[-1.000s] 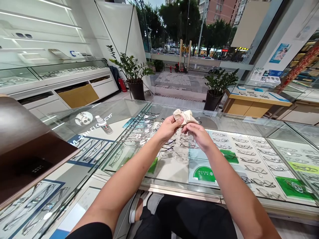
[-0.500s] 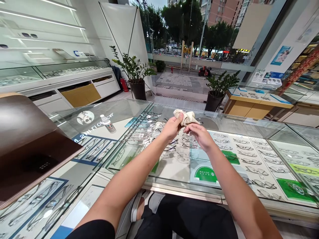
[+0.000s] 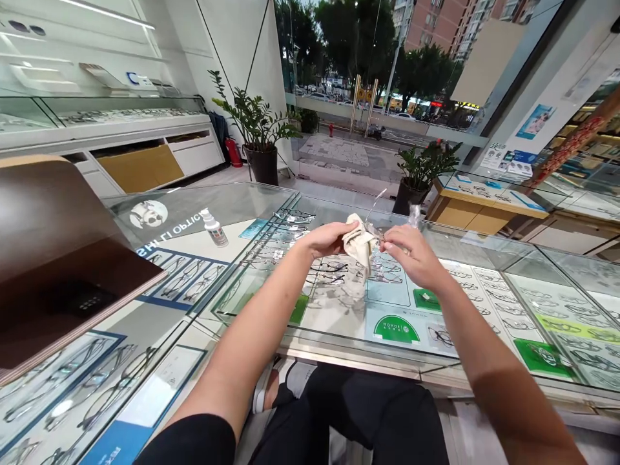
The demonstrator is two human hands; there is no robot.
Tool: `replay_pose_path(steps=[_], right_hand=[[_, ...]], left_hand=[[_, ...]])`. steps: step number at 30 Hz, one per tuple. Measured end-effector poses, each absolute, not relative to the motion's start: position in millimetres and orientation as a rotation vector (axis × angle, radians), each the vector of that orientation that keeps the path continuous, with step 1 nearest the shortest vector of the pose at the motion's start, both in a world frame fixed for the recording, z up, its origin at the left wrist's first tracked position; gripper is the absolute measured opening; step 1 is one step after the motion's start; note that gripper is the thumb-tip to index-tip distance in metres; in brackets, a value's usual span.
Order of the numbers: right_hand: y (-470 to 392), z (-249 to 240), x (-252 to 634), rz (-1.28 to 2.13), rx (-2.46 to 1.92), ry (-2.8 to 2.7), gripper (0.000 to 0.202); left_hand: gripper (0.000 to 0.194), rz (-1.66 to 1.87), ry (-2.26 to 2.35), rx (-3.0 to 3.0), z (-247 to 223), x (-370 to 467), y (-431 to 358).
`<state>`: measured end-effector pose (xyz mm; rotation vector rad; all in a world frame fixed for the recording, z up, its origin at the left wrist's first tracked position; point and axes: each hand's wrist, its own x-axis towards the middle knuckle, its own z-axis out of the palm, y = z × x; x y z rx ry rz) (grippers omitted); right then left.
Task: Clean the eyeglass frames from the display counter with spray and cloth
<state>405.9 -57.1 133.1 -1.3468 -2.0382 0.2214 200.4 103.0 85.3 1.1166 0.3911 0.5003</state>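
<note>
My left hand point(image 3: 332, 238) grips a cream cloth point(image 3: 359, 242) above the glass display case. A pair of thin-framed glasses point(image 3: 375, 226) is partly wrapped in the cloth, with one slender temple sticking up. On the right side, my right hand point(image 3: 409, 252) pinches the frame of the glasses beside the cloth, thumb and fingers together. Below both hands, rows of glasses point(image 3: 329, 271) lie under the glass top. A small white spray bottle point(image 3: 214, 228) stands on the counter to the left.
A dark brown curved board point(image 3: 62, 258) rises at the left. Green cards point(image 3: 396, 329) lie inside the case point(image 3: 349, 352). Potted plants point(image 3: 263, 161) stand beyond it, before the window. My legs are beneath the front edge.
My hands have moved apart, and my right hand has turned and shifted right. The cloth now hangs lower, and the glasses show more, with a temple pointing up. The view has shifted slightly.
</note>
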Motion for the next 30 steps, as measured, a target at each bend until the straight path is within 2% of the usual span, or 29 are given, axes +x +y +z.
replay_pose_path(steps=[5, 12, 22, 30], right_hand=[[-89, 153, 403, -0.323, -1.408, -2.507, 0.024], [-98, 157, 390, -0.659, -1.355, -2.728, 0.023], [-100, 169, 397, -0.839, -1.377, -2.703, 0.025], [-95, 167, 392, -0.752, -1.381, -2.725, 0.029]], left_hand=[[0.044, 0.164, 0.351, 1.137, 78, 197, 103], [0.045, -0.002, 0.27, 1.297, 75, 201, 84], [0.049, 0.053, 0.12, 1.248, 71, 196, 97], [0.048, 0.005, 0.207, 1.184, 64, 196, 95]])
